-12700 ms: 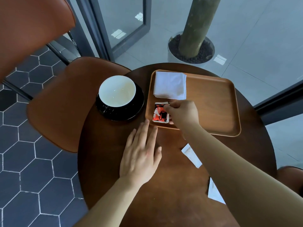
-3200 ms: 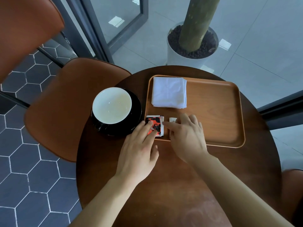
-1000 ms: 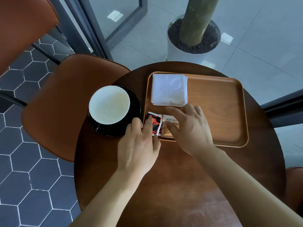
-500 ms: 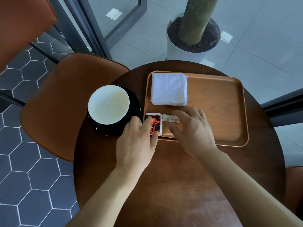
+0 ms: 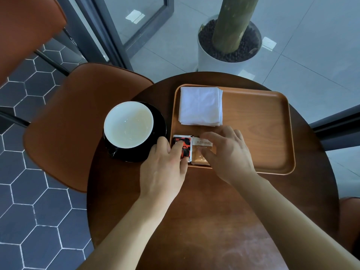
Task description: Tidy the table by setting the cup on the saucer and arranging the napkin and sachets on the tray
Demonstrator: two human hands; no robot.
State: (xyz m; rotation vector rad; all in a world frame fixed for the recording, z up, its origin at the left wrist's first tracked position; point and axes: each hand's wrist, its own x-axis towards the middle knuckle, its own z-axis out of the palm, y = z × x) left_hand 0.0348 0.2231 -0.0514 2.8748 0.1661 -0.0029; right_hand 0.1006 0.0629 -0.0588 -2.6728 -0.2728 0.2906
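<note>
A white-lined cup [image 5: 128, 124] sits on a black saucer [image 5: 159, 121] at the left of the round table. The wooden tray [image 5: 259, 133] holds a folded white napkin [image 5: 200, 106] in its far-left corner. Below the napkin lie a red-and-black sachet [image 5: 185, 142] and a tan sachet [image 5: 202, 148] side by side in the tray's near-left corner. My left hand [image 5: 165, 166] presses its fingertips on the red-and-black sachet. My right hand [image 5: 228, 152] touches the tan sachet with spread fingers, thumb at its far edge.
A brown chair seat [image 5: 74, 121] stands close to the table's left side, with another chair back [image 5: 25, 28] at upper left. A white planter [image 5: 228, 49] with a trunk stands beyond the table. The tray's right half is bare wood.
Over the last second the tan sachet has been laid flat beside the red-and-black one; both hands stayed on the sachets with only small finger shifts.
</note>
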